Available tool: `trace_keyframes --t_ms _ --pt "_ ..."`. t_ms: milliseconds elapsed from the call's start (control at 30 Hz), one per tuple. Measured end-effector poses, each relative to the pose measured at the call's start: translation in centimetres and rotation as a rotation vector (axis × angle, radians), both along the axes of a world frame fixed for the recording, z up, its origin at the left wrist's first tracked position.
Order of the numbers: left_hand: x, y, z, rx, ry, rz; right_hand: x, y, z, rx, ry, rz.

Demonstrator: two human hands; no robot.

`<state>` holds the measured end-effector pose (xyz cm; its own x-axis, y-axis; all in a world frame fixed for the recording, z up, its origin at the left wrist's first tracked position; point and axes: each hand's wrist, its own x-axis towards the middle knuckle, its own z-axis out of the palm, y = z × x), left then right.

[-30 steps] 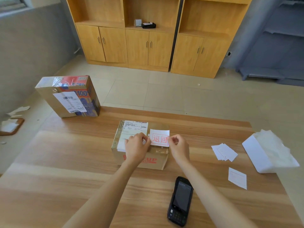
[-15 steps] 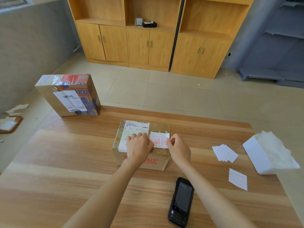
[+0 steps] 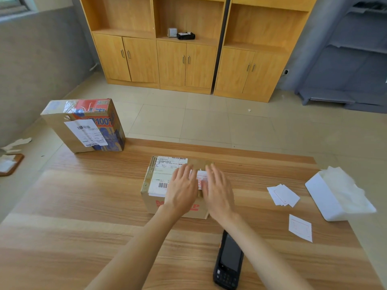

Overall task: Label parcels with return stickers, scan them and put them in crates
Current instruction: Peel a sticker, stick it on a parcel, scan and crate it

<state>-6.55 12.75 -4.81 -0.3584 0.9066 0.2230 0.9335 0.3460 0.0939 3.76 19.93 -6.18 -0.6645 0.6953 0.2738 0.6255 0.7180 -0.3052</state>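
A small cardboard parcel (image 3: 156,178) with a white shipping label sits at the middle of the wooden table (image 3: 83,216). A white return sticker (image 3: 201,178) with red print lies on its top. My left hand (image 3: 182,190) and my right hand (image 3: 217,189) lie flat with straight fingers on the parcel's top, pressing either side of the sticker and covering most of it. A black handheld scanner (image 3: 229,261) lies on the table near me, under my right forearm. A bigger taped parcel (image 3: 85,126) stands at the table's far left corner.
Loose return stickers (image 3: 282,194) lie to the right, with a single one (image 3: 300,227) nearer me. A white box with crumpled backing paper (image 3: 339,193) sits at the right edge. Wooden cabinets (image 3: 184,59) stand across the tiled floor.
My hands held the sticker by its edges over the parcel. Now both hands have opened flat and press it down onto the parcel's top.
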Motion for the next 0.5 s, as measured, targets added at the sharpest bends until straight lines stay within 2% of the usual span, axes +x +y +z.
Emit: trace_keyframes --t_ms 67,200,500 --pt "0.3 -0.3 -0.7 0.006 0.02 -0.05 -0.1 -1.0 -0.9 0.058 -0.061 0.062" --pt "0.2 -1.4 -2.0 -0.09 0.03 -0.101 0.2 -1.7 -2.3 0.032 -0.136 0.092" --pt "-0.9 -1.6 -2.5 -0.22 -0.018 -0.052 0.9 -1.4 -2.2 0.001 -0.251 0.054"
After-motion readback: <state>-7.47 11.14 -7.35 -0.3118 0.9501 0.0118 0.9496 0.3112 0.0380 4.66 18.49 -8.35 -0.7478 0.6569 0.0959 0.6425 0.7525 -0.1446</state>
